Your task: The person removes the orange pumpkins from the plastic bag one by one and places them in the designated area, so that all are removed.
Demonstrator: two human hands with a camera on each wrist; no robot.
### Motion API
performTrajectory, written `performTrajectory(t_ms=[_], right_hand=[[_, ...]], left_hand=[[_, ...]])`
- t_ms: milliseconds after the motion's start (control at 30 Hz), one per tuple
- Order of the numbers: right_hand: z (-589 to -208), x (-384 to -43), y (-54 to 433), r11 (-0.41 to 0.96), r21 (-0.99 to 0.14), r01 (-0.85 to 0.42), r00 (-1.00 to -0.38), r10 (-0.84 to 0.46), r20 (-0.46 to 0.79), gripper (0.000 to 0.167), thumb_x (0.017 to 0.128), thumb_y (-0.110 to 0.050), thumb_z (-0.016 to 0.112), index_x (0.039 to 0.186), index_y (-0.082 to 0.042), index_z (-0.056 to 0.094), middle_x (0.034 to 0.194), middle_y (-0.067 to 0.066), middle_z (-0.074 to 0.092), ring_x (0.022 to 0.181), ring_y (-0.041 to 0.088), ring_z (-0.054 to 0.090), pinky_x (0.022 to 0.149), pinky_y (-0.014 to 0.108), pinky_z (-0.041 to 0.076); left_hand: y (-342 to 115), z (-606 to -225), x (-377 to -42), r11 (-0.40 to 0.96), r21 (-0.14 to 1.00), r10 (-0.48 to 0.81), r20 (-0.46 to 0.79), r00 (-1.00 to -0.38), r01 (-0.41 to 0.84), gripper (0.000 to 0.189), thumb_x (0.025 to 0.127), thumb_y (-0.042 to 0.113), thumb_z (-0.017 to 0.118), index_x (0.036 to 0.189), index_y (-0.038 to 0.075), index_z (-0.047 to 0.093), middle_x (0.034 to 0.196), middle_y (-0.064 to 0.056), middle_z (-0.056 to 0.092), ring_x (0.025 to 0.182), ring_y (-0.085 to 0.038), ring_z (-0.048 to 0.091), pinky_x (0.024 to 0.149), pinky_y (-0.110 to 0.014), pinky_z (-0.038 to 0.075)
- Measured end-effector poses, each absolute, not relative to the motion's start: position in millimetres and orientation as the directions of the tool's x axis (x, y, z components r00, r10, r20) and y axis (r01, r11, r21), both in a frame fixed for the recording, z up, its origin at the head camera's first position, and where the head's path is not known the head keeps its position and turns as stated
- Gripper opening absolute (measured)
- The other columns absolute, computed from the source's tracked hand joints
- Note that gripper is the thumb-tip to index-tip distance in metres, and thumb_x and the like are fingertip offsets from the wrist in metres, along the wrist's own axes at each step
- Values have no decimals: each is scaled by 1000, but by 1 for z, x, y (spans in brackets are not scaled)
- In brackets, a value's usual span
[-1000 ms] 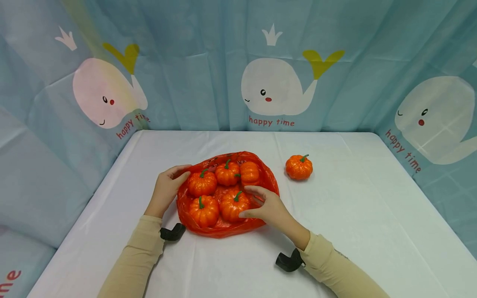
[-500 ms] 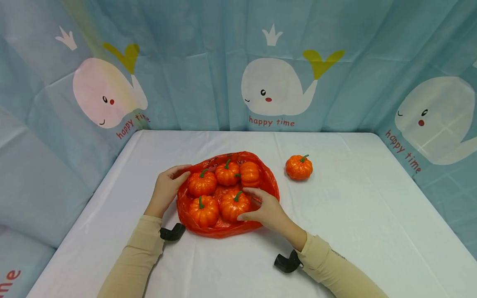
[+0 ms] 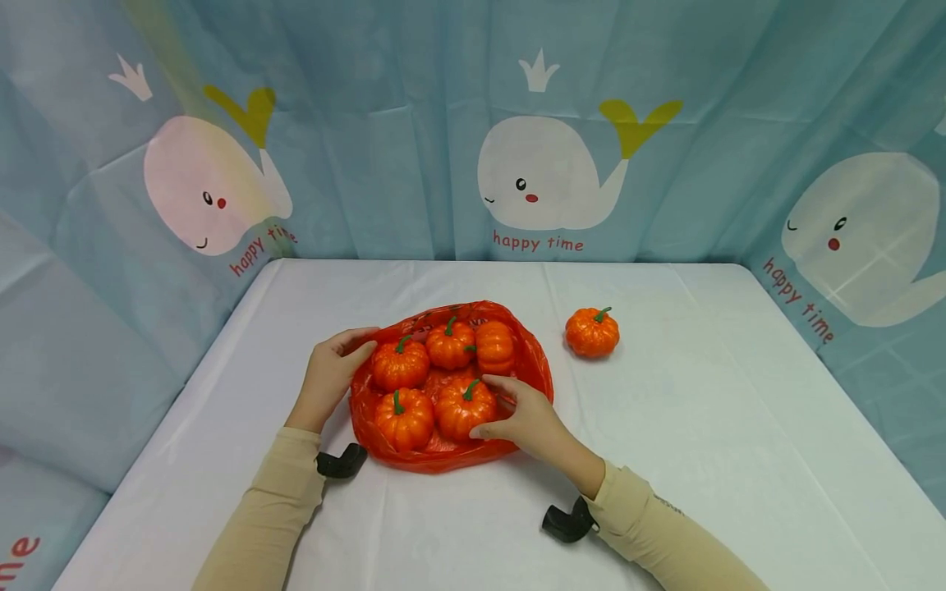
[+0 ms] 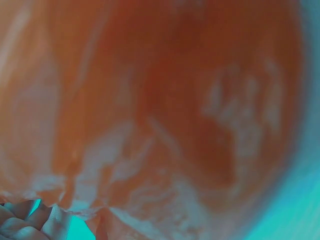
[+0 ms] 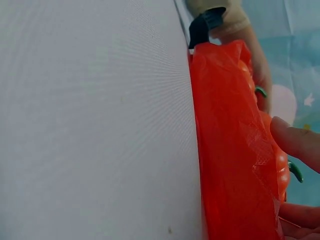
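Note:
A red plastic bag (image 3: 436,463) stands spread open on the white table, with several small orange pumpkins with green stems inside. At the bag's left rim my left hand (image 3: 328,373) holds the edge, thumb near the back-left pumpkin (image 3: 400,366). In the left wrist view, curled fingers (image 4: 22,222) show below the blurred bag. My right hand (image 3: 534,417) reaches over the right rim and grips the front-right pumpkin (image 3: 460,414), thumb on its near side and fingers on its far side. The right wrist view shows the thumb (image 5: 297,140) against this pumpkin above the bag's wall (image 5: 227,140).
Another orange pumpkin (image 3: 593,332) rests on the white-covered table (image 3: 702,427), right of the bag. A black wrist mount (image 3: 342,461) juts from the left cuff and a similar black mount (image 3: 567,520) from the right. Blue whale-print curtains (image 3: 414,180) surround the table's back and sides.
My right hand has shifted slightly left around the front-right pumpkin. The left hand, the bag and the other pumpkins look unmoved.

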State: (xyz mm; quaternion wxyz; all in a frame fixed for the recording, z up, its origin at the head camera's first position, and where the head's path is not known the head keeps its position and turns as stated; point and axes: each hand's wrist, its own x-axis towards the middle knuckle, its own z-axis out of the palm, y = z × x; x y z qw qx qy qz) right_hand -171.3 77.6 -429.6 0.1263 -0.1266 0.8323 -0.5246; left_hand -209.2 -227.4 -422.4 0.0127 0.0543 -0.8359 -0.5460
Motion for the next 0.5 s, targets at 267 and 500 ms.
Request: performTrajectory(t_ms=[267,500], right_hand=[[-433,-173,78,398,-915,-65,-930,-357,-89,76,74,-19,88,141,-6,54,145,11,54,134,35,53,107,46,48],[-434,-174,79,375,-924,-66,-926,-368,-83,74,75,-17,87,140,-6,54,145,12,54,134,35,53,107,45,48]], left_hand=[[-227,-422,-209,396,914,-109,-49,-993,-88,46,100,40,57,137,11,60,140,-12,59,133,-27,51,112,-45,45],[-227,-422,-210,394,915,-111,-44,-993,-85,46,100,39,58,136,11,60,140,-12,60,132,-27,51,112,-45,44]])
